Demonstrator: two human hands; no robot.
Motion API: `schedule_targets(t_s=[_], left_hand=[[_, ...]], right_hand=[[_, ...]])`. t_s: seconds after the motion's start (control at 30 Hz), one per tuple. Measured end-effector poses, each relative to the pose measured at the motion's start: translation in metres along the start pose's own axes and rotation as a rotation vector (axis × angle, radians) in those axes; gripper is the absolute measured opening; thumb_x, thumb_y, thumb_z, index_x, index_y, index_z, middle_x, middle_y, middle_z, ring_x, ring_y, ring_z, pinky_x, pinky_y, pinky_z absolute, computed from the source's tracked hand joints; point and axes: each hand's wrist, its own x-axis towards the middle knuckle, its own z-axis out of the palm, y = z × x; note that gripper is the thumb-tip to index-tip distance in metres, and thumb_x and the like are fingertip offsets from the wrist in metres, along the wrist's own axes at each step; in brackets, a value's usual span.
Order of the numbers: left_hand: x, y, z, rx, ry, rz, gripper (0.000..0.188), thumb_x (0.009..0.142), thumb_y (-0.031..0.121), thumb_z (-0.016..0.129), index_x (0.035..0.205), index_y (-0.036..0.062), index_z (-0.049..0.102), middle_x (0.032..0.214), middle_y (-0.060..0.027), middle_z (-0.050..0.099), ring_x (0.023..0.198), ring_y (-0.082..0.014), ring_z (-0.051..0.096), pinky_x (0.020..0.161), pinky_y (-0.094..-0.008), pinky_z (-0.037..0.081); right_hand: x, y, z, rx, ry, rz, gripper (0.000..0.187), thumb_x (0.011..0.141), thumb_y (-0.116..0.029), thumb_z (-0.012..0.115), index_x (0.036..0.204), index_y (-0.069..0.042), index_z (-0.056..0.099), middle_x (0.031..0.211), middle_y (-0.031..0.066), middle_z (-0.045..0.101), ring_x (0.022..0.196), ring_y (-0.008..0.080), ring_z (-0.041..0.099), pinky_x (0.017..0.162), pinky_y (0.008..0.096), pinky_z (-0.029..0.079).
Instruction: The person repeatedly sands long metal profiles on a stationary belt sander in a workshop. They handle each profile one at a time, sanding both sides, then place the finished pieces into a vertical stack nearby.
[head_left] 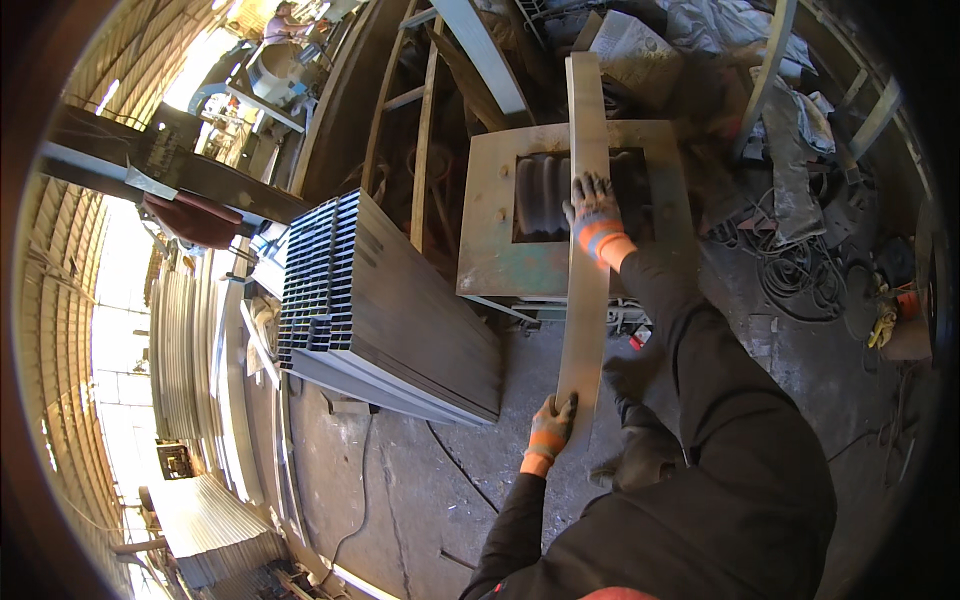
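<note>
Two gloved hands on one long, flat, pale-grey metal strip (586, 325).

In the head view, the strip lies across the rectangular opening of a worn, green-and-tan metal bench (490, 240), passing beyond its far edge and overhanging its near one. The left hand (550, 430), in a grey-and-orange glove, has its fingers closed on the near end, thumb on top; the right hand (598, 220), gloved alike, lies palm down over the opening, fingers extended and slightly parted. A tall stack of grey metal profiles (425, 300) stands near the bench's left side, concrete floor (400, 520) showing below; coiled black cables (795, 280) lie to the right. Marks on the pale, creased sheet (632, 45) behind are too small to read.
</note>
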Motion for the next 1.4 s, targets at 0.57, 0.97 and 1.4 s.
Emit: schedule_targets(t_s=[0.57,0.97,1.4], left_hand=[[-0.408,-0.319,-0.01,-0.034,0.017,-0.153,0.056,0.109,0.054,0.079,0.131,0.0027,0.078,0.118,-0.0217,0.086,0.114,-0.035,0.083,0.098,-0.0449,0.062],[-0.452,-0.329,-0.017,0.554,0.22,0.005,0.065,0.099,0.059,0.086,0.131,0.006,0.065,0.115,-0.0242,0.079,0.104,-0.0493,0.078,0.088,-0.0588,0.061],[-0.215,-0.108,-0.033,-0.414,-0.189,-0.215,0.062,0.106,0.041,0.088,0.145,-0.0049,0.073,0.131,-0.0108,0.082,0.117,-0.0177,0.075,0.103,-0.0355,0.061]], right_hand=[[-0.434,-0.156,-0.203,0.177,-0.264,-0.127,0.045,0.11,-0.049,0.063,0.139,-0.018,0.077,0.183,0.0297,0.039,0.167,0.0599,0.033,0.136,0.0749,0.022],[-0.451,-0.196,-0.205,0.347,-0.324,0.235,0.081,0.084,-0.048,0.09,0.156,-0.019,0.066,0.191,0.0287,0.017,0.176,0.0545,0.018,0.134,0.0771,0.026],[-0.21,-0.05,-0.069,1.344,0.148,0.428,0.07,0.088,-0.001,0.072,0.157,-0.01,0.066,0.167,0.0115,0.061,0.157,0.0311,0.055,0.132,0.0409,0.042]])
